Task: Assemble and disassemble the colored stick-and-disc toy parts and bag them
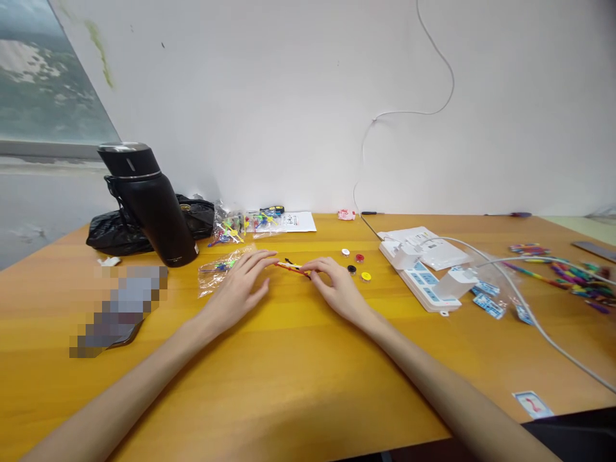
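Thin plastic pieces [289,265] in red, yellow, white and black lie between my two hands; their exact kind is too small to make out. My left hand [239,282] has its fingers stretched out and its thumb apart, with the fingertips at the left end of these pieces. At the right end, the thumb and index finger of my right hand [332,282] pinch them. Just right of that hand sit small round discs: a white one [345,253], a red one [359,258], a black one [351,269] and a yellow one [366,276].
Clear bags of colourful plastic parts [231,228] lie behind my left hand. A black bottle [154,205] and a blurred-out phone [129,308] stand and lie at left. To the right are a power strip [423,285], a white cable [524,308] and coloured sticks [568,273].
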{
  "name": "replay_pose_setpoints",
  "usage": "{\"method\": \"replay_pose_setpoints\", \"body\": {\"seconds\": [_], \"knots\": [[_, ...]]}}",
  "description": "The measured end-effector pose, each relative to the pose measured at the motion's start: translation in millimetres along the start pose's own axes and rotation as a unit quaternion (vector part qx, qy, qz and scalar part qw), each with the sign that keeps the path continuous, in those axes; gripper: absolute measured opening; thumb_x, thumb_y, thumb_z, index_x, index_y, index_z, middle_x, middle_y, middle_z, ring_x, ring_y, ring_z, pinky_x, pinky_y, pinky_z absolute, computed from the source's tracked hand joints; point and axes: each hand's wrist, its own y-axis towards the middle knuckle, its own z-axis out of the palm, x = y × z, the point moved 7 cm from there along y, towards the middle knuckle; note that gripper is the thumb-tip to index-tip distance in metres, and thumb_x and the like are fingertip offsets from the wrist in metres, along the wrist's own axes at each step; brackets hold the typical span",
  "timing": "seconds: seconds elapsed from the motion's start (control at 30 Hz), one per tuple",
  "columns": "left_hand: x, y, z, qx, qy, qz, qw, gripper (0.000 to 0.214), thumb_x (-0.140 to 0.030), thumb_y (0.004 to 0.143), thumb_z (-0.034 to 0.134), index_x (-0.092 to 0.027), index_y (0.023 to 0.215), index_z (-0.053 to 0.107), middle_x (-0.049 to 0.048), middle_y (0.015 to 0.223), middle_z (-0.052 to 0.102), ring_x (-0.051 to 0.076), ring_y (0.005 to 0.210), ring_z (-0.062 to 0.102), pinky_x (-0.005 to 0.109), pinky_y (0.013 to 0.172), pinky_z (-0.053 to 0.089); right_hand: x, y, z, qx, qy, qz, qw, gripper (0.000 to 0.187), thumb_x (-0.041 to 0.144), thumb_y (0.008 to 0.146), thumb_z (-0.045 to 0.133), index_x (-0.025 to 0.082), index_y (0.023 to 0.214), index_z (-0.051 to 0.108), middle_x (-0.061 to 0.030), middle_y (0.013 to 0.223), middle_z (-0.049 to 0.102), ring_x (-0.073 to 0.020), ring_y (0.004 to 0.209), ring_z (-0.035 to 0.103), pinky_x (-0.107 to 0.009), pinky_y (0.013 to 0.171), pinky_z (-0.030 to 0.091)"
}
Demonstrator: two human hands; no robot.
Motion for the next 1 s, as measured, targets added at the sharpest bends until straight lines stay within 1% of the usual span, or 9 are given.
{"method": "replay_pose_setpoints", "body": {"seconds": [0.17,0.3,0.47,0.53,0.6,0.67,0.73,0.83,1.0], "knots": [[1,-1,6.0,0.008,-0.049,-0.031,0.998,0.033,-0.029,0.102,0.049,-0.028,0.134,0.056,0.0056,0.134,0.064,0.026,0.124,0.058,0.046,0.109,0.044,4,-1,1,0.013,0.055,0.006,0.998,0.027,0.015,0.098,0.051,0.024,0.105,0.075,-0.0047,0.106,0.072,-0.0198,0.101,0.066,-0.034,0.095,0.049],[5,-4,21.4,0.06,-0.149,-0.073,0.984,0.032,-0.036,0.103,0.05,-0.028,0.133,0.058,0.0047,0.122,0.071,0.021,0.097,0.07,0.035,0.088,0.053,11,-2,7,0.046,0.083,-0.015,0.995,0.026,0.011,0.096,0.051,0.021,0.099,0.074,-0.0045,0.1,0.071,-0.0184,0.097,0.067,-0.032,0.092,0.049],[1,-5,27.9,0.095,-0.154,-0.061,0.982,0.026,-0.039,0.103,0.05,-0.024,0.111,0.071,0.0037,0.108,0.075,0.021,0.097,0.069,0.031,0.085,0.05,14,-2,12,0.09,0.077,-0.037,0.992,0.023,0.013,0.098,0.048,0.02,0.099,0.07,-0.0053,0.105,0.071,-0.0187,0.102,0.066,-0.034,0.097,0.049],[-1,-5,26.9,0.097,-0.148,-0.058,0.983,0.025,-0.037,0.103,0.051,-0.024,0.109,0.071,0.0034,0.106,0.075,0.021,0.094,0.068,0.031,0.083,0.049,4,1,4,0.073,0.014,-0.035,0.997,0.024,0.013,0.097,0.046,0.021,0.102,0.068,-0.0065,0.113,0.069,-0.0204,0.11,0.063,-0.036,0.102,0.046],[-1,-6,25.1,0.093,-0.138,-0.063,0.984,0.025,-0.037,0.103,0.051,-0.024,0.108,0.072,0.0032,0.105,0.074,0.021,0.093,0.068,0.031,0.082,0.049,-14,4,-10,0.026,-0.121,-0.012,0.992,0.025,0.014,0.097,0.045,0.02,0.109,0.066,-0.01,0.123,0.066,-0.0245,0.121,0.057,-0.042,0.108,0.041],[-1,-6,23.9,0.088,-0.129,-0.062,0.986,0.025,-0.037,0.103,0.051,-0.024,0.108,0.072,0.0039,0.105,0.074,0.021,0.094,0.067,0.032,0.083,0.048,-39,3,-27,-0.014,-0.283,0.035,0.959,0.027,0.019,0.099,0.046,0.017,0.117,0.066,-0.0163,0.134,0.06,-0.0313,0.129,0.05,-0.048,0.111,0.037],[-1,-7,22.8,0.079,-0.12,-0.056,0.988,0.025,-0.037,0.103,0.051,-0.024,0.109,0.072,0.005,0.106,0.074,0.023,0.096,0.066,0.034,0.085,0.048,-63,1,-39,-0.012,-0.387,0.081,0.918,0.032,0.024,0.1,0.048,0.013,0.125,0.065,-0.0206,0.141,0.056,-0.0366,0.134,0.044,-0.052,0.111,0.034],[-1,-7,20.4,0.059,-0.111,-0.05,0.991,0.024,-0.037,0.102,0.053,-0.025,0.108,0.072,0.0056,0.107,0.074,0.024,0.099,0.066,0.037,0.09,0.047,-86,-3,-47,0.019,-0.435,0.108,0.894,0.037,0.027,0.101,0.047,0.011,0.131,0.063,-0.0188,0.138,0.06,-0.0362,0.133,0.045,-0.051,0.112,0.031],[-1,-3,12.2,0.02,-0.182,-0.079,0.98,0.02,-0.036,0.099,0.058,-0.024,0.105,0.073,0.0055,0.108,0.074,0.023,0.1,0.066,0.037,0.091,0.047,-77,0,-45,0.019,-0.403,0.095,0.91,0.031,0.023,0.1,0.047,0.016,0.123,0.068,-0.0127,0.132,0.066,-0.032,0.125,0.052,-0.047,0.109,0.035]]}}
